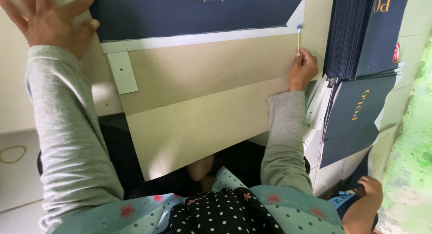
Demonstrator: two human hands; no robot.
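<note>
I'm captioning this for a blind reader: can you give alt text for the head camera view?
A person's right hand holds a thin stick at the corner of a navy sheet on brown cardboard, while the left hand presses flat. A stack of navy sheets sits right.

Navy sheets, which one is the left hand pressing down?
The big navy sheet at the top, over the cardboard, under the left hand; the others sit stacked at right.

Long grey knit sleeves ending at both wrists, left hand [47,18] and right hand [302,68] bare, no rings visible, pale blue floral cloth over black white-dotted fabric near the lap
</note>
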